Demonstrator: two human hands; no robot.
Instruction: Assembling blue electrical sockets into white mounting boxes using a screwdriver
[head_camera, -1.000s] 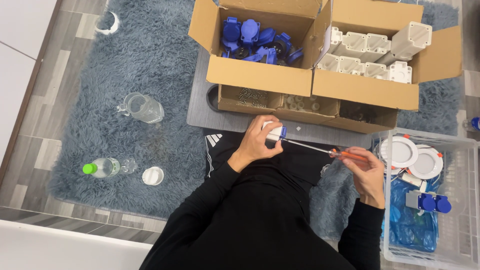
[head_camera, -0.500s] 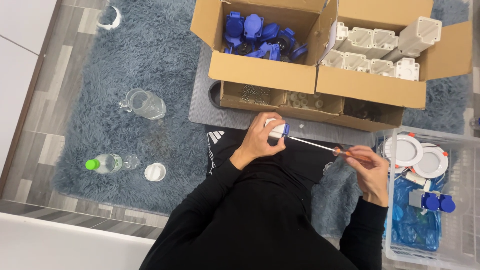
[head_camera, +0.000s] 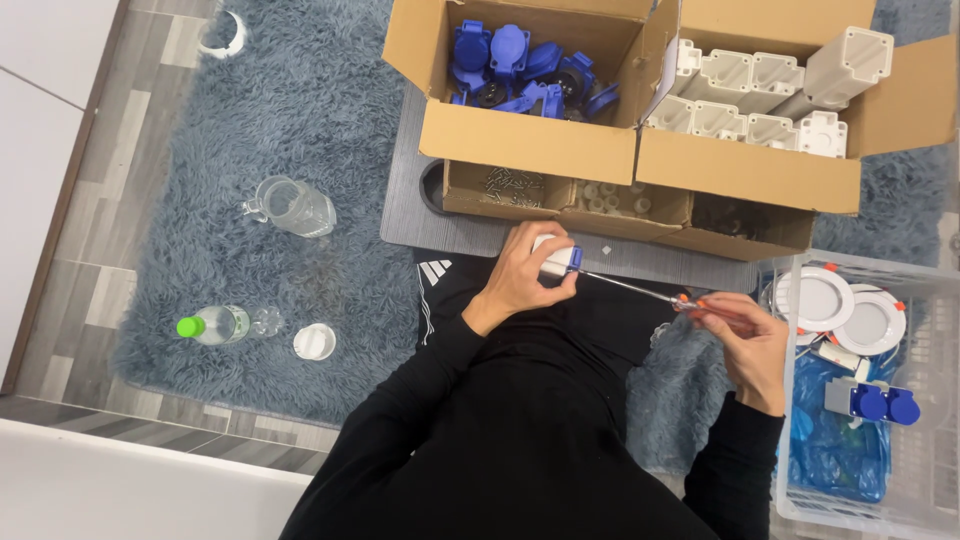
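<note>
White-and-blue socket housing (head_camera: 556, 260) is gripped by left hand (head_camera: 520, 275); right hand (head_camera: 745, 340) pinches screwdriver (head_camera: 650, 293), tip at housing: fastening step; next needs steady alignment

Cardboard boxes (head_camera: 640, 150) ahead on rug (head_camera: 300, 130); bottle (head_camera: 215, 325) left; crate (head_camera: 870, 400) right.

Socket part (head_camera: 556, 260): small white block with a blue piece on its right end, gripped in the left hand (head_camera: 520, 275), held just above the lap, near the front edge of the grey mat. Mostly hidden by fingers. Screwdriver (head_camera: 650, 292): thin metal shaft, orange-and-clear handle, gripped in the right hand (head_camera: 750, 340). It lay near horizontal, tilted slightly up toward the left, tip touching the blue end of the socket part.
</note>
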